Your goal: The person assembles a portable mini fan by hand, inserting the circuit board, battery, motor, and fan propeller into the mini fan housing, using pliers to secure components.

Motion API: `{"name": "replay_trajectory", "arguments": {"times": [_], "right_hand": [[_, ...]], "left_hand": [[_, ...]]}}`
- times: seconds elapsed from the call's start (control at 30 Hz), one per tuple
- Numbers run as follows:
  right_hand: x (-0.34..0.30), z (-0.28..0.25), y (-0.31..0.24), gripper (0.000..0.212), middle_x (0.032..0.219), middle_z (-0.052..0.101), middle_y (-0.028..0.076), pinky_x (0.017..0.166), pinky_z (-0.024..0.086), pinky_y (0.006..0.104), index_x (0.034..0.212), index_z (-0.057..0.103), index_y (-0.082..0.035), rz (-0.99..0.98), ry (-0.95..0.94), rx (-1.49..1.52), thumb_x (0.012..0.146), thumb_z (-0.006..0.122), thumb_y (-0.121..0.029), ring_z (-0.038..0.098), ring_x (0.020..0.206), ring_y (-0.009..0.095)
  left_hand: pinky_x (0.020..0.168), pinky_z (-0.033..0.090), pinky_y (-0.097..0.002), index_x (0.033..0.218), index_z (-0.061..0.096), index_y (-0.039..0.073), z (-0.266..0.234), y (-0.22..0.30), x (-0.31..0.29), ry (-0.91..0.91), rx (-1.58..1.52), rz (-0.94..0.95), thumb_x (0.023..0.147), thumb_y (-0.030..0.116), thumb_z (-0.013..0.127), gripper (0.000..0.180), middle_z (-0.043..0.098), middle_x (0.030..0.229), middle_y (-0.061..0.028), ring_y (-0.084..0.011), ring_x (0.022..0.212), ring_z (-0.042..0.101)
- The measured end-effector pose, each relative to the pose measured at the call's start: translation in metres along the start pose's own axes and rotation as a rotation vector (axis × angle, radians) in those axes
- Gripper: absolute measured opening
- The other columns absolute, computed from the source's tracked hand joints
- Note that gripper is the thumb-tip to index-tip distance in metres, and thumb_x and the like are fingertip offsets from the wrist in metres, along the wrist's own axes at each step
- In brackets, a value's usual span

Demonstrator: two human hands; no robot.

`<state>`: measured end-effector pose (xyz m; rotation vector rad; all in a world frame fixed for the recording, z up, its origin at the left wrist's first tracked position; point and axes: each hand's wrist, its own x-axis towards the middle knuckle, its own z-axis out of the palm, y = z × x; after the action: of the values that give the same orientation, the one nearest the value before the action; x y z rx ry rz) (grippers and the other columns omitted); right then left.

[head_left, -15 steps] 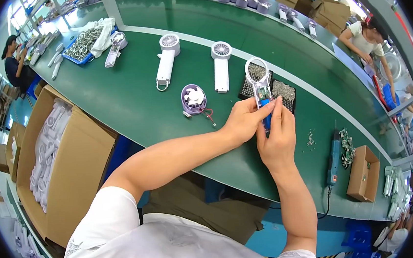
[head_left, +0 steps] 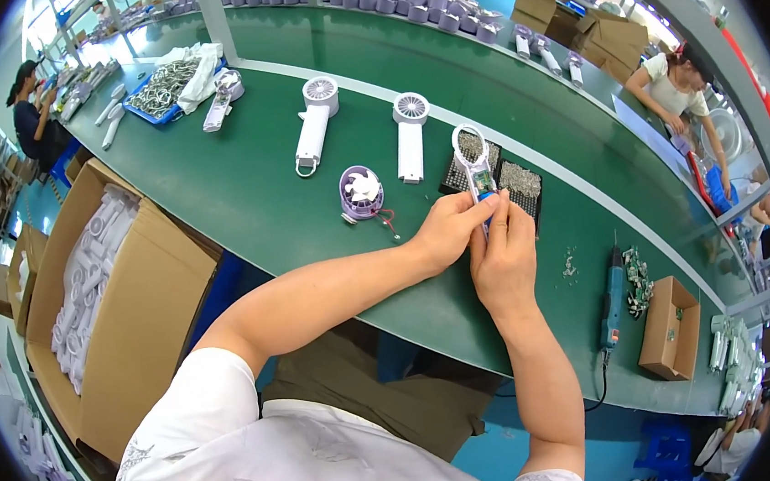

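My left hand [head_left: 450, 228] and right hand [head_left: 504, 262] pinch the casing [head_left: 471, 179] low, likely leaving its board [head_left: 484, 181] exposed; trays [head_left: 529, 203] close by, presumably for reach.

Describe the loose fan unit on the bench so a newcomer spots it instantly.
On the green bench, find the person's left hand and look up and left in the picture. The loose fan unit sits there, nearer the person than the two white handheld fans. Unlike them, it has a round purple housing, no handle, and trailing red wires.
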<state>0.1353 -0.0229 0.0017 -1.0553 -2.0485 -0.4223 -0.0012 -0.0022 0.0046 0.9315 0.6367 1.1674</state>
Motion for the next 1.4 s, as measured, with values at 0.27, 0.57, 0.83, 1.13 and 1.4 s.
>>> {"name": "replay_trajectory", "arguments": {"times": [0.27, 0.57, 0.83, 1.13, 1.4], "right_hand": [[-0.005, -0.006, 0.015, 0.047, 0.112, 0.063, 0.023, 0.082, 0.053, 0.0432, 0.136, 0.057, 0.012, 0.191, 0.009, 0.287, 0.095, 0.070, -0.006, 0.064, 0.097, 0.038], [0.001, -0.006, 0.015, 0.044, 0.108, 0.063, 0.020, 0.079, 0.052, 0.0415, 0.131, 0.060, 0.011, 0.193, 0.000, 0.329, 0.095, 0.073, -0.010, 0.064, 0.092, 0.033], [0.000, -0.005, 0.014, 0.042, 0.107, 0.063, 0.020, 0.078, 0.053, 0.0411, 0.128, 0.062, 0.012, 0.186, 0.011, 0.327, 0.095, 0.073, -0.012, 0.064, 0.091, 0.033], [-0.002, -0.002, 0.017, 0.043, 0.107, 0.064, 0.019, 0.078, 0.054, 0.0407, 0.128, 0.063, 0.010, 0.170, 0.000, 0.342, 0.093, 0.075, -0.012, 0.065, 0.092, 0.032], [-0.003, 0.002, 0.017, 0.047, 0.109, 0.065, 0.021, 0.082, 0.055, 0.0411, 0.130, 0.062, 0.010, 0.077, -0.030, 0.385, 0.091, 0.077, -0.010, 0.066, 0.094, 0.034]], "left_hand": [[0.093, 0.060, -0.0379, 0.137, 0.059, -0.006, -0.007, 0.027, -0.007, -0.185, 0.172, -0.081, 0.097, 0.006, 0.053, 0.042, 0.069, 0.121, -0.0125, -0.0196, 0.108, 0.069], [0.097, 0.054, -0.0399, 0.119, 0.073, 0.004, -0.085, 0.132, -0.053, 0.013, 1.569, 0.794, 0.075, -0.010, 0.062, 0.047, 0.074, 0.118, -0.0114, -0.0298, 0.118, 0.066], [0.120, 0.038, -0.0562, 0.116, 0.075, 0.005, -0.090, 0.109, -0.047, -0.409, 1.938, 0.559, 0.069, -0.010, 0.065, 0.051, 0.056, 0.145, -0.0180, -0.0413, 0.149, 0.038], [0.126, 0.026, -0.0590, 0.103, 0.079, 0.006, -0.086, 0.096, -0.038, -0.559, 2.080, 0.420, 0.080, 0.002, 0.071, 0.025, 0.054, 0.148, -0.0191, -0.0362, 0.153, 0.031], [0.122, 0.034, -0.0580, 0.086, 0.077, 0.004, -0.104, 0.097, -0.035, -0.324, 1.783, 0.574, 0.085, 0.008, 0.075, 0.004, 0.065, 0.132, -0.0173, -0.0362, 0.141, 0.050]]}}
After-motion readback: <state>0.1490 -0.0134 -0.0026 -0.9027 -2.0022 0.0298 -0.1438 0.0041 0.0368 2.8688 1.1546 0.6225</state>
